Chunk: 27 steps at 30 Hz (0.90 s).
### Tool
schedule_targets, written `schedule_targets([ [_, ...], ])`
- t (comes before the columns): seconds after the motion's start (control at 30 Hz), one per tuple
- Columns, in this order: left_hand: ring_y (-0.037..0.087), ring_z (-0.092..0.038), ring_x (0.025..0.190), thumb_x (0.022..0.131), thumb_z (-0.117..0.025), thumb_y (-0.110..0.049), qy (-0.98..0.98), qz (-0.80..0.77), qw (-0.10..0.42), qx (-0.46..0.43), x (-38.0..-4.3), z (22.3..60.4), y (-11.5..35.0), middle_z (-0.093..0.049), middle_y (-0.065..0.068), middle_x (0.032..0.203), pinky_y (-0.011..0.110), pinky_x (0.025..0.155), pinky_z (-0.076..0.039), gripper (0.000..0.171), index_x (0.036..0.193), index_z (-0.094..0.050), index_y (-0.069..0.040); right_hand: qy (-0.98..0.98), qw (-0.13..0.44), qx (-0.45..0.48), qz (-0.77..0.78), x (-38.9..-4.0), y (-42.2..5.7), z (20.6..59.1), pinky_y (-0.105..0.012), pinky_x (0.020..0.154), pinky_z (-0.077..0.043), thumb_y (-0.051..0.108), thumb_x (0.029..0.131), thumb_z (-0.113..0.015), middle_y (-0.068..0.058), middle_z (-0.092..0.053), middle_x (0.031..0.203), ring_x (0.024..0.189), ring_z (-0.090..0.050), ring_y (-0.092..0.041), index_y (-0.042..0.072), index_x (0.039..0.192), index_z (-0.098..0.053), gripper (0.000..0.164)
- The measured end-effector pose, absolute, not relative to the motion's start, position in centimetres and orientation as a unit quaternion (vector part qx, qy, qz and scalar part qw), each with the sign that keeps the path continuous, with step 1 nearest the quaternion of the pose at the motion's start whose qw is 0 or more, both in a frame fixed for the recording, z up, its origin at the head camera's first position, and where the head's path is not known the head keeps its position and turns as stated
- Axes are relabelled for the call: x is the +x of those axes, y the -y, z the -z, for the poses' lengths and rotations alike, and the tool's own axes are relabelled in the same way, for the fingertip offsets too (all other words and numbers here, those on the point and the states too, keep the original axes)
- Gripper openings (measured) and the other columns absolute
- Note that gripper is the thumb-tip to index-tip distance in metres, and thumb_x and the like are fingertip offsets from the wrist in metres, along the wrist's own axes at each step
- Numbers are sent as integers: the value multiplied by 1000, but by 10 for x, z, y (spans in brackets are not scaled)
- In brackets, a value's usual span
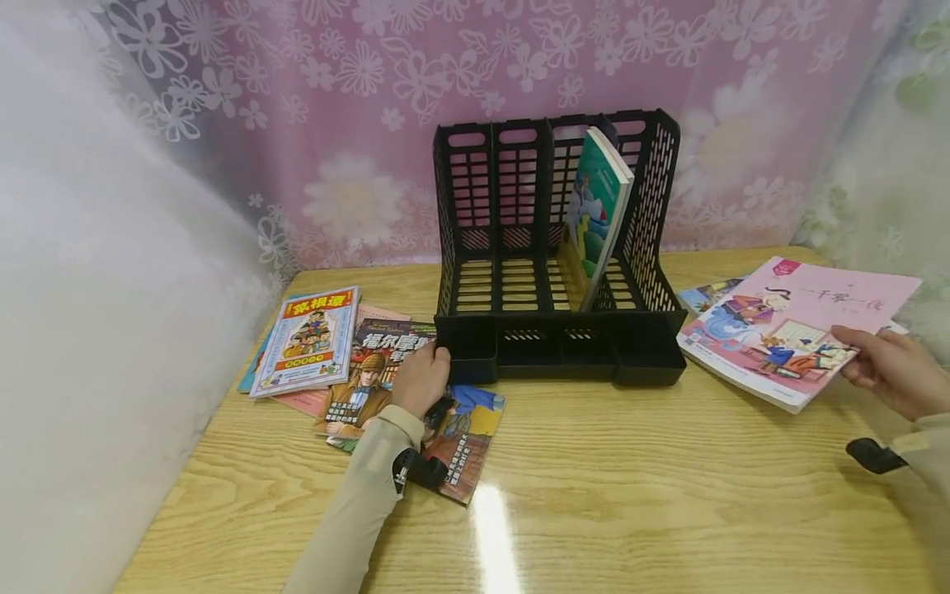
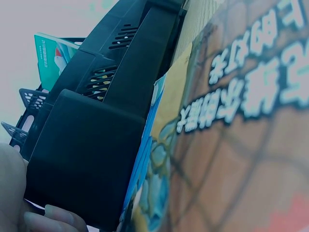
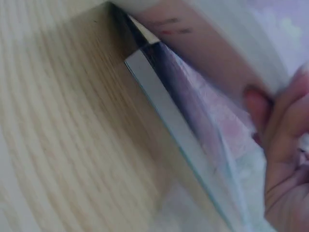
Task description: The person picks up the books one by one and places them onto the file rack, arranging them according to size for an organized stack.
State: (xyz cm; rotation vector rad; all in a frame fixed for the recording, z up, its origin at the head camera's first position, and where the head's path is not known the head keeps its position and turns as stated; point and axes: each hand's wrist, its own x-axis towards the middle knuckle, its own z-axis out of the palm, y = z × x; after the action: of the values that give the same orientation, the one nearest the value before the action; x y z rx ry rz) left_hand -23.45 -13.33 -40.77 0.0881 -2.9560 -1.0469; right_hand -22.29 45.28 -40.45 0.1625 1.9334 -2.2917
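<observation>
A black slotted desktop book rack (image 1: 557, 351) stands on the table, and my left hand (image 1: 420, 379) grips its front left corner. In the left wrist view the fingers (image 2: 55, 220) curl round the corner wall (image 2: 87, 154). One green-covered book (image 1: 597, 210) leans upright in a right-hand slot of the rack. At the right, my right hand (image 1: 901, 375) pinches a pink picture-cover book (image 1: 801, 318) by its lower right edge, thumb on top. The right wrist view shows this book tilted up above another book (image 3: 166, 101) lying on the table.
Beside the rack on the left lie overlapping books, among them a white-bordered comic (image 1: 308, 342), a detective-cover book (image 1: 371, 371) and a brown-and-yellow one (image 1: 467, 445) partly under my left forearm. Blue-covered material (image 1: 698, 297) shows beneath the pink book. A floral curtain (image 1: 356, 124) hangs behind.
</observation>
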Motion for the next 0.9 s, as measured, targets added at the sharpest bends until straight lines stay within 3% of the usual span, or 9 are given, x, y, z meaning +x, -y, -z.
schedule_targets([
  [0.17,27,-51,63,102,-29,-30,943,332,4,27,-235,409,134,-50,11,69,44,72,-42,50,129,-56,1,-666,-71,-20,743,-217,-428,392,-27,35,-34,11,99,-51,-5,-69,68,40,-51,-12,12,94,-67,17],
  [0.33,31,-57,74,102,-28,-31,942,334,2,28,-234,409,135,-53,14,72,46,76,-44,51,132,-54,1,-777,-180,-33,602,-212,-405,372,-27,32,-36,14,100,-51,5,-68,64,36,-51,-12,18,107,-58,11],
  [0.53,40,-60,102,102,-28,-31,942,334,6,28,-233,407,134,-62,21,95,53,90,-45,52,136,-51,2,-817,-217,-9,534,-209,-387,352,-25,32,-38,17,100,-49,13,-65,60,34,-51,-12,23,108,-55,12],
  [0.77,36,-60,86,101,-29,-29,944,329,6,25,-233,408,133,-53,13,74,50,80,-46,50,131,-55,2,-810,-254,-9,528,-206,-372,339,-23,31,-40,15,100,-48,16,-65,61,33,-52,-11,21,112,-56,15],
  [0.9,38,-61,90,101,-29,-30,943,331,5,26,-233,407,133,-57,16,79,51,82,-46,51,132,-54,2,-805,-271,-21,528,-205,-365,333,-23,30,-40,13,100,-48,18,-65,63,31,-52,-11,19,118,-56,21],
])
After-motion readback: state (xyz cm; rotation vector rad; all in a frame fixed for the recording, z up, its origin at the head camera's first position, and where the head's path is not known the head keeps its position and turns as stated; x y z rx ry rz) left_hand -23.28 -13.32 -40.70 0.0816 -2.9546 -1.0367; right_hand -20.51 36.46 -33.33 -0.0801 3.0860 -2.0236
